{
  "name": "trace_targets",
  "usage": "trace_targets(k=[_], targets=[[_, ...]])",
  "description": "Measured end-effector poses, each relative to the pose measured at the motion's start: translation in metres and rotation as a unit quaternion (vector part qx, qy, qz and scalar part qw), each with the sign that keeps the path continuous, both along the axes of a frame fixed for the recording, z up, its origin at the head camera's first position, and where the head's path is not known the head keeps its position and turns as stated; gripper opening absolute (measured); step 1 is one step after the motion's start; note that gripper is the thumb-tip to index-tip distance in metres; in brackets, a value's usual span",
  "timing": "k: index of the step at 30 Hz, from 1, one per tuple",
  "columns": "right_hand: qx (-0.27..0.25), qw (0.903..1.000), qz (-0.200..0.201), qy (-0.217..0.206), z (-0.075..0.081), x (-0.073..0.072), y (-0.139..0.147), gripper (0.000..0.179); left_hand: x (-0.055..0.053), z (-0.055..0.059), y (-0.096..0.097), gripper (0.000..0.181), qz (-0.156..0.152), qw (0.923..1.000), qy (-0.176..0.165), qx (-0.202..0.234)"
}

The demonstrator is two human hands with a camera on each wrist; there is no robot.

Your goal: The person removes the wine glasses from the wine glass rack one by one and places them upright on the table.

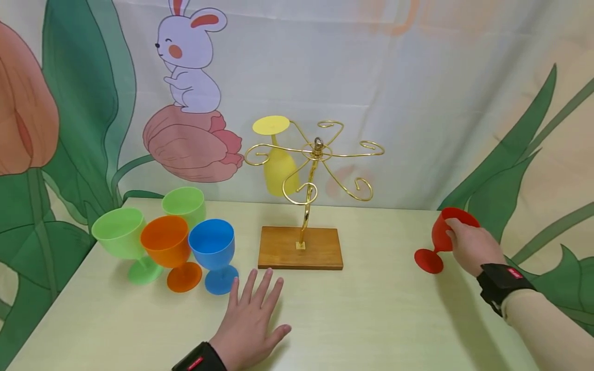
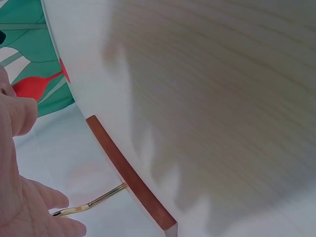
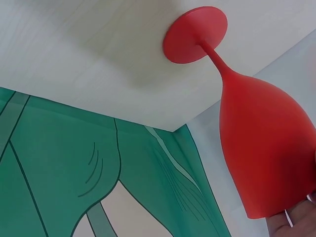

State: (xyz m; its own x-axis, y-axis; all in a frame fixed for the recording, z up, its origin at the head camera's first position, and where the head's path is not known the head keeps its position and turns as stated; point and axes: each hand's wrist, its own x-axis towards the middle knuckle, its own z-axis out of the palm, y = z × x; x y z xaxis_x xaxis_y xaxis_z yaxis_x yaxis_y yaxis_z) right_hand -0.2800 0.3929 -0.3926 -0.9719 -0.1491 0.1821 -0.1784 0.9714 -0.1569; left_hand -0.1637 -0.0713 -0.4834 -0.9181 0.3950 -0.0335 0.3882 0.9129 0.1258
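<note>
At the table's right side my right hand (image 1: 475, 248) grips a red plastic goblet (image 1: 440, 236) by its bowl near the rim. Its round foot is low over the tabletop, and the goblet leans slightly. In the right wrist view the red goblet (image 3: 266, 143) shows its stem and foot, with a few fingertips (image 3: 298, 212) at the rim. My left hand (image 1: 250, 327) is spread over the front of the table, fingers straight, holding nothing. Nearest its fingertips are a blue goblet (image 1: 214, 247) and the wooden base (image 1: 278, 252) of a gold wire stand (image 1: 317, 152).
A yellow goblet (image 1: 278, 170) hangs upside down from the stand's left side. Left of the blue goblet stand an orange goblet (image 1: 165, 239) and two green ones, the front green goblet (image 1: 120, 234) and the rear green goblet (image 1: 185, 198). A printed curtain (image 1: 408, 103) hangs behind the table (image 1: 371, 309).
</note>
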Motion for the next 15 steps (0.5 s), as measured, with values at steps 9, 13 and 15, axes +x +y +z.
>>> trace_targets(k=[9,13,15], targets=[[0.007,0.9992,0.016,0.035,-0.001,-0.003,0.0,0.034,0.0,0.001,0.0,0.089,0.003,1.0,-0.001,0.001],[0.004,0.9948,0.037,0.095,0.002,-0.006,-0.005,0.048,0.001,0.001,0.0,0.089,0.003,1.0,-0.006,0.0],[-0.017,0.991,0.051,0.122,0.007,-0.007,-0.013,0.061,0.001,0.001,0.0,0.089,0.003,1.0,-0.009,0.0]])
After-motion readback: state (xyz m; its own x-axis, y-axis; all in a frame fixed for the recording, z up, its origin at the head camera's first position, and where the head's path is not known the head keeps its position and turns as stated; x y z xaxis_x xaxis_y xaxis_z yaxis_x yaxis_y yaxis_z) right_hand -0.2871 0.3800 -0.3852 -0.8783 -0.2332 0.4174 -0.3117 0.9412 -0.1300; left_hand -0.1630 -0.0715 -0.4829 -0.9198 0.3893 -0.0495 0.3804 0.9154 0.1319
